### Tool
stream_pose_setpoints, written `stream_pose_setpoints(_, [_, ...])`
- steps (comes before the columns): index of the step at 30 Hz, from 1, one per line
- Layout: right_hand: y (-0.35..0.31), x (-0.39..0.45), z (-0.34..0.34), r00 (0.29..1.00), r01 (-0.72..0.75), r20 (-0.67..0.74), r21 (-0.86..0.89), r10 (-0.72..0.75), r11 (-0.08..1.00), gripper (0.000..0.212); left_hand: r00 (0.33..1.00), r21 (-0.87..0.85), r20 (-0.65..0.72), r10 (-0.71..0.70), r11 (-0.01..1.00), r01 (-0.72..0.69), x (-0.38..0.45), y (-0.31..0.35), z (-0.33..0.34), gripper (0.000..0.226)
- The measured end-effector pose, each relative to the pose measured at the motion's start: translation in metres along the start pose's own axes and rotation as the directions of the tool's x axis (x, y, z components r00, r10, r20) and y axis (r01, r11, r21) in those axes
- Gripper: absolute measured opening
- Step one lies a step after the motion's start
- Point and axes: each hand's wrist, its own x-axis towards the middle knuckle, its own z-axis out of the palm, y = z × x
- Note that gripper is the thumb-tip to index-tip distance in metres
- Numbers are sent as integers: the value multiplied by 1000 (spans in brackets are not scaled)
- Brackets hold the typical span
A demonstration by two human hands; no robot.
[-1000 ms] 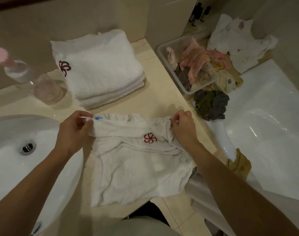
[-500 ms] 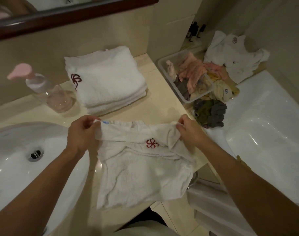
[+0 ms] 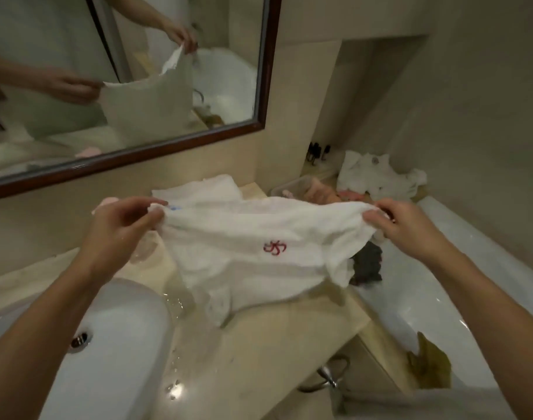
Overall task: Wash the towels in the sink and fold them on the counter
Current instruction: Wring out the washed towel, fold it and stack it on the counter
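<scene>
A white towel [image 3: 253, 237] with a red embroidered logo hangs stretched in the air above the beige counter [image 3: 259, 353]. My left hand [image 3: 119, 231] pinches its upper left corner. My right hand [image 3: 401, 228] pinches the upper right corner. The towel's lower edge droops onto the counter. A stack of folded white towels [image 3: 204, 189] lies behind it against the wall, mostly hidden. The white sink [image 3: 113, 353] with its drain sits at the lower left.
A plastic bin [image 3: 292, 186] of coloured cloths and a heap of white towels [image 3: 377, 177] sit at the back right. Dark cloths [image 3: 368, 265] lie by the white bathtub [image 3: 459, 286]. A mirror [image 3: 138, 86] hangs on the wall. Water drops wet the counter.
Both hands have lifted the towel off the counter and pulled its top edge taut. The view has tilted upward, bringing the mirror into sight.
</scene>
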Motion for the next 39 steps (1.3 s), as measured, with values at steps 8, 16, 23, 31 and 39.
stream_pose_setpoints(8, [-7,15,-77,953,138,-236,-224,-191,965,14,923,445,-63,380,838,-315,23,59,-35,15])
stream_pose_setpoints(16, [-44,13,-103,949,45,-316,125,-3,991,21,926,553,-146,348,805,-216,39,94,-39,9])
stream_pose_setpoints(23, [-52,-4,-98,971,31,-234,314,46,949,18,948,119,-267,173,982,-145,25,98,-35,12])
stream_pose_setpoints(31, [-58,-5,-110,942,124,-332,194,-54,973,14,872,561,-230,432,791,-243,24,110,-50,13])
stream_pose_setpoints(39, [-62,10,-111,909,135,-417,231,-27,963,19,875,765,-220,432,633,-120,37,129,-62,18])
